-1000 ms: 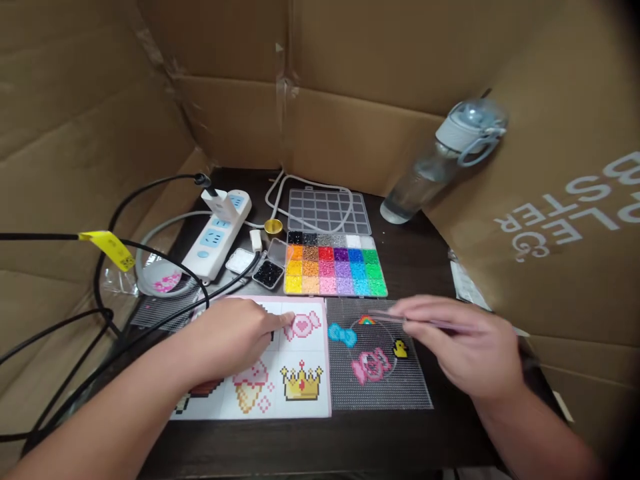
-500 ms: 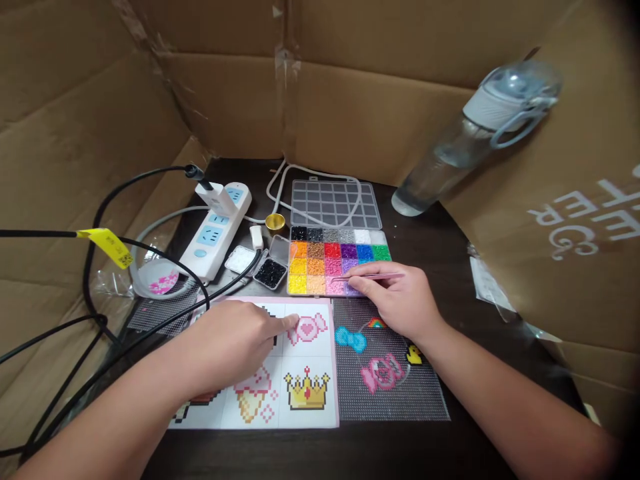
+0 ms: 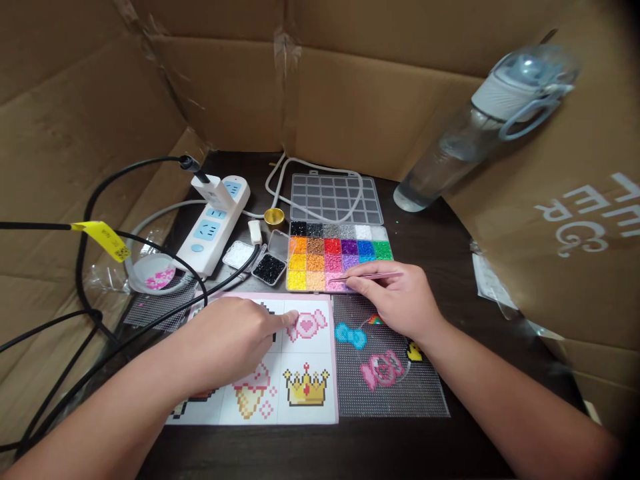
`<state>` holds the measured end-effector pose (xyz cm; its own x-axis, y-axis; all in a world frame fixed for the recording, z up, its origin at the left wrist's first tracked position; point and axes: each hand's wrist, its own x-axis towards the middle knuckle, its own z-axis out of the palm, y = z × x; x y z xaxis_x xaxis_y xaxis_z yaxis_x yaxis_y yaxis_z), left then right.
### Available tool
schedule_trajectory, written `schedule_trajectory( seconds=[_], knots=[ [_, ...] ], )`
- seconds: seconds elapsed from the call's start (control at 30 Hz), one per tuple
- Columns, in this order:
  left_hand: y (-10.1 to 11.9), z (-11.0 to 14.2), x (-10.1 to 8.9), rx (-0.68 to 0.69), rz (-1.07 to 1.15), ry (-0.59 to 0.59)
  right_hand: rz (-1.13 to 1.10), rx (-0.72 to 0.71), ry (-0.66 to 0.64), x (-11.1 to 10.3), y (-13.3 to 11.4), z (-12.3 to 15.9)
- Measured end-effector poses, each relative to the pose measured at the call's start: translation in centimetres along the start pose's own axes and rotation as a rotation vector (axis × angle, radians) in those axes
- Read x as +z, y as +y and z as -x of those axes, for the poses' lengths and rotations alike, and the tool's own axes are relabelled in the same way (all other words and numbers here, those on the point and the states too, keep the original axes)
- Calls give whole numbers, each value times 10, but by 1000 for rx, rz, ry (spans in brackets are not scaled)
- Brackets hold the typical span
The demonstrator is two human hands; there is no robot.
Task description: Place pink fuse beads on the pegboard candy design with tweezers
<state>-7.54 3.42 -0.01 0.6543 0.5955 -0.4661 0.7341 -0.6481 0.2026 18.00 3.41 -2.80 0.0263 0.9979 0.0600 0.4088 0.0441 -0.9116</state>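
My left hand rests on the pattern sheet, its index finger stretched out to the left end of the pink candy picture. The other fingers are curled under and mostly hidden. My right hand is closed on pink tweezers, whose tips are over the pink beads in the front row of the bead box. Whether the tips hold a bead is too small to tell. Below that hand, a clear pegboard bears a pink candy of beads, a blue bow, a partly covered rainbow and a yellow duck.
Small boxes of black beads and white beads stand left of the bead box. Further left are a power strip, black cables and a dish with pink beads. A water bottle stands back right. Cardboard walls surround the table.
The view has shifted slightly, so most things sit a little higher. The tweezer tips remain over the pink beads, and the left index finger stays on the candy picture.
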Motion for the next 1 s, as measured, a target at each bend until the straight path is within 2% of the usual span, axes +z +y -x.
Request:
schedule_trajectory(
  seconds=[0.43,0.63,0.8,1.0],
  knots=[
    [-2,0,2,-2,-15,1,11,-13,-21,-1,2,0],
    [0,1,1,-17,-19,-22,-7,-42,39,-5,-2,0],
    [-1,0,1,-10,2,-32,-25,-122,135,-25,-12,11],
    [0,-1,-2,-58,47,-27,-190,-283,271,-55,-18,58]
  ],
)
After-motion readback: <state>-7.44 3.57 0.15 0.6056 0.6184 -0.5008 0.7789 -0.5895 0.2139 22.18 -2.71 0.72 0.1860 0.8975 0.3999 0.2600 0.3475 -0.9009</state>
